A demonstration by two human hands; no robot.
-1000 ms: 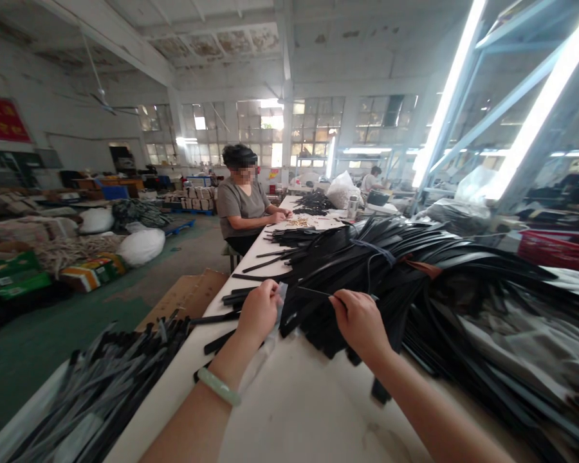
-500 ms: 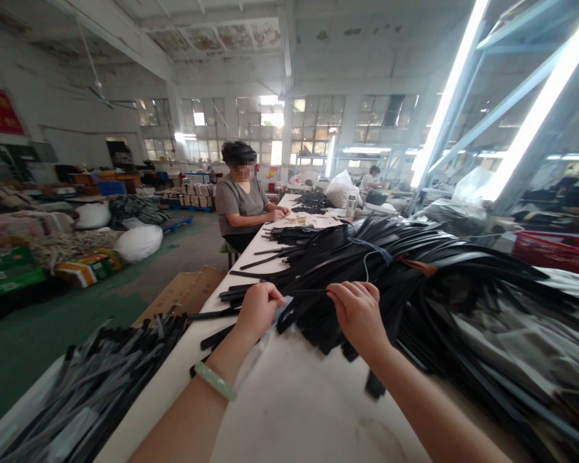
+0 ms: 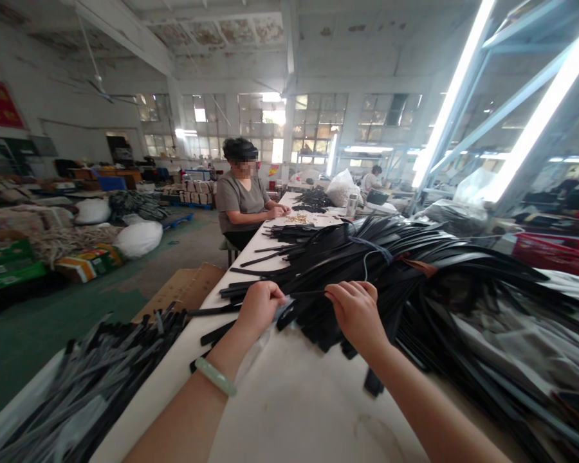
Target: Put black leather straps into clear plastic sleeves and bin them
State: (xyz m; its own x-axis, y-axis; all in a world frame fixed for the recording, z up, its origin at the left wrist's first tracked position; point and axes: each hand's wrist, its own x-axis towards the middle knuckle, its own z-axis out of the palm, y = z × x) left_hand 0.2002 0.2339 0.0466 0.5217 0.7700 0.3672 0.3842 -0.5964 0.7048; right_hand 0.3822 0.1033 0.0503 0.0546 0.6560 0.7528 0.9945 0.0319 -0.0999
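My left hand [image 3: 259, 311] is closed in a pinch on a clear plastic sleeve [image 3: 257, 352], which trails down beside the wrist with the green bangle [image 3: 215, 377]. Opposite it, my right hand [image 3: 357, 314] has its fingers closed on a thin black strap [image 3: 309, 294]. The strap stretches level between both hands, and its left end meets the plastic at my left fingertips. Whether that end lies inside the sleeve I cannot tell. Just behind my hands, a large heap of black straps [image 3: 338, 257] is bound with a blue-grey tie [image 3: 374, 245].
Sleeved black straps [image 3: 101, 379] are piled low on my left. A person in a grey-brown shirt [image 3: 244, 200] sits farther along the white table [image 3: 294, 411], near small gold-coloured pieces [image 3: 296, 219]. A red basket [image 3: 554, 252] stands at right; cardboard [image 3: 183, 289] lies beside the table.
My hands hold almost the same pose, still on the strap and sleeve. The camera view has shifted very slightly.
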